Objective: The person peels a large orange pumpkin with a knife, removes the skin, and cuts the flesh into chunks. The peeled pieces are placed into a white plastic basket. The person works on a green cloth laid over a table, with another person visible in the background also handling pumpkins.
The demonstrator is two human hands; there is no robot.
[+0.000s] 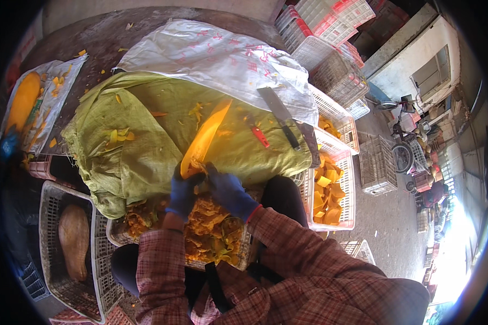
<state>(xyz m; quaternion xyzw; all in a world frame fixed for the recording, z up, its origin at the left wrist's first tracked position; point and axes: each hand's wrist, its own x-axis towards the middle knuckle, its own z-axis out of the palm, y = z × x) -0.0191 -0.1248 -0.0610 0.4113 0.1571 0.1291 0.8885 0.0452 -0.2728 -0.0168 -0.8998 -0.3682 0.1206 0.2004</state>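
Note:
My left hand (pixel 185 191), in a blue glove, grips the lower end of a long peeled piece of orange squash (pixel 205 138) that rests tilted over the green woven cloth (pixel 138 150). At the squash's stringy hollow end is my right hand (pixel 229 191), also gloved in blue, fingers curled; whether it holds a tool is hidden. On the cloth to the right lie a red-handled peeler or knife (pixel 260 136) and a cleaver (pixel 276 106) with a black handle. Below my hands a crate (pixel 248 243) holds squash pulp and peelings.
A crate (pixel 351 195) of cut squash chunks stands at the right, another behind it. An unpeeled squash (pixel 74 239) lies in a crate (pixel 44 227) at the left. Beyond, a blue-gloved hand (pixel 9 144) of another person is near a peeled squash (pixel 24 99). Stacked crates (pixel 333 65) rise at the upper right.

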